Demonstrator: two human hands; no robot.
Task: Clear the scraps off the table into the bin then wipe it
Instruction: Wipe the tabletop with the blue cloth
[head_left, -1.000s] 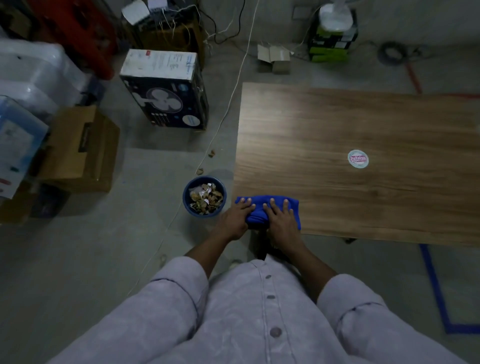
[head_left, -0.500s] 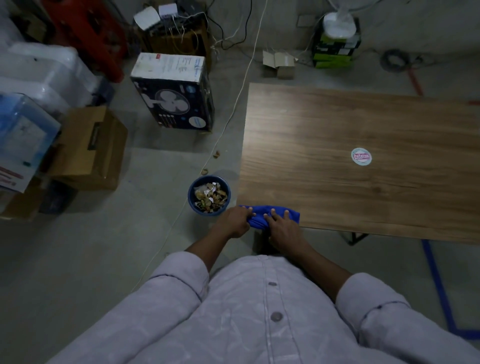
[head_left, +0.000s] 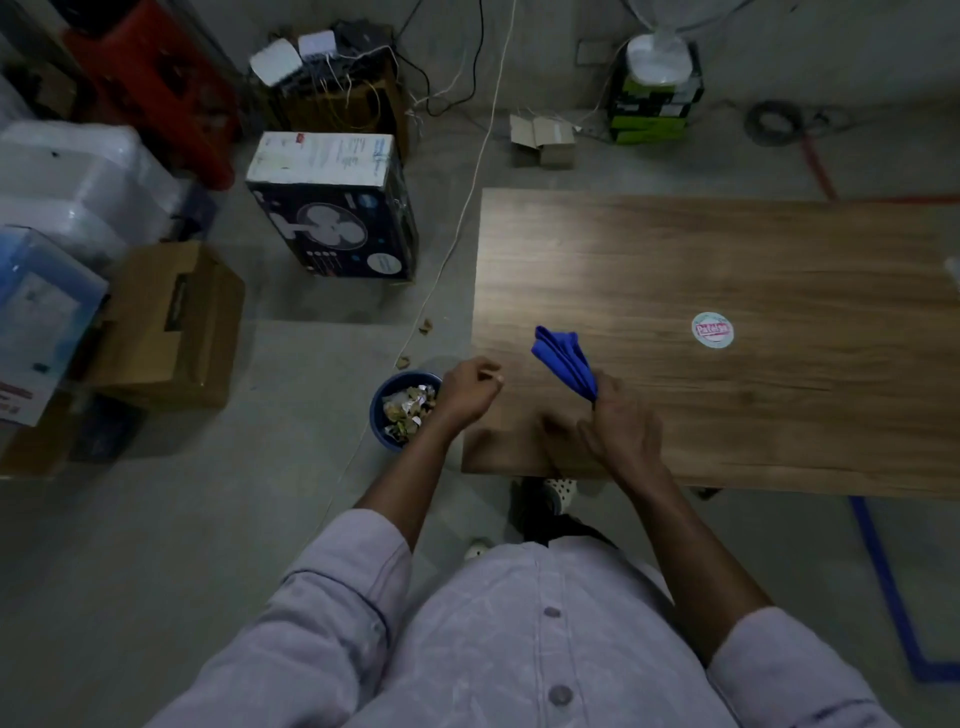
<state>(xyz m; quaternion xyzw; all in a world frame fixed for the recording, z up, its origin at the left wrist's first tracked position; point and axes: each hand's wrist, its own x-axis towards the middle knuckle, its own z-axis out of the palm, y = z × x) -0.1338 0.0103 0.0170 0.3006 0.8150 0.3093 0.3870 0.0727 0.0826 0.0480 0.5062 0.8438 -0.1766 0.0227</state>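
Blue soft cloth (head_left: 565, 361), bunched into a loose fold and raised just above the brown wood-grain desk (head_left: 753, 249), near its front left corner. Clamped at its lower end by the curled fingers (head_left: 607, 391) of the right hand (head_left: 623, 423). Just beside it, at the desk's left edge, the left hand (head_left: 470, 389), fingers curled in with thumb against forefinger; cannot tell whether pinching a crumb or nothing. Under that hand, on the floor just beside the desk, the round blue bin (head_left: 387, 439), heaped with paper and brown bits.

Judged as the wiping step, with no scraps visible on the desk top. To do it well:
- Shake the cloth open and refold to a flat pad, not a rope.
- Press it down under a spread palm.
- Start at the far edge and draw long overlapping strokes along the grain toward the bin corner.
- Sweep any grit over the edge into the bin, not onto the floor.
- Pass over the round white sticker (head_left: 712, 329) gently, without lifting its rim.

Counted:
- One cloth, one desk, one bin, one sticker, two hands.
- Two small brown scraps (head_left: 426, 326) on the concrete floor beyond the bin, near one white cable (head_left: 457, 234).
- Contents of the bin too jumbled to count.
- Further out, one dark fan carton (head_left: 332, 228) and one open brown cardboard box (head_left: 171, 322).
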